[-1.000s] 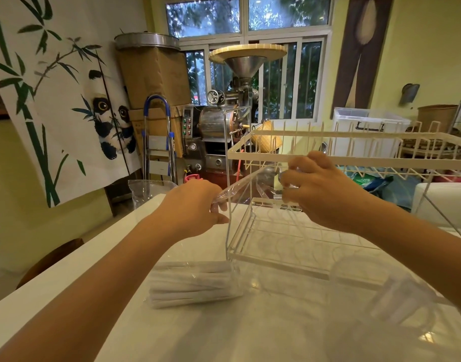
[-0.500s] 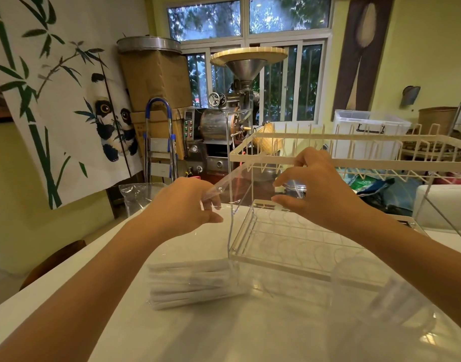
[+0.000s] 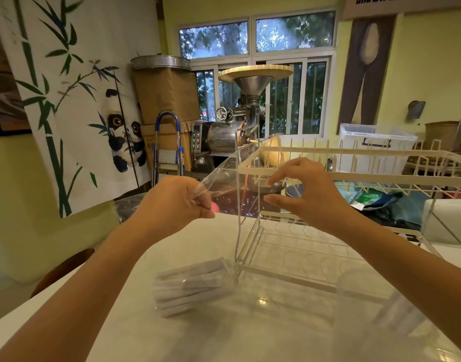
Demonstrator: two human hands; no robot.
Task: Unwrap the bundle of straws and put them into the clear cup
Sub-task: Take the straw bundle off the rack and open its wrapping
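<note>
A bundle of white paper-wrapped straws (image 3: 193, 287) lies on the white table (image 3: 250, 333), still partly in clear film. Above it, my left hand (image 3: 176, 205) is shut on a loose sheet of clear plastic wrapper (image 3: 224, 173) that trails up and to the right. My right hand (image 3: 309, 195) hovers to the right of the sheet, thumb and fingers apart, holding nothing. The clear cup (image 3: 375, 304) stands at the lower right of the table, blurred; pale stick shapes seem to lean inside it.
A clear acrylic rack (image 3: 253, 246) stands just behind the bundle. A cream wire dish rack (image 3: 354, 176) spans the right side at hand height. A crumpled clear bag (image 3: 125, 207) lies at the table's far left edge. A coffee roaster and boxes stand beyond.
My right hand has let go of the wrapper and opened. The left hand keeps the sheet and has pulled it slightly left, so the hands are further apart.
</note>
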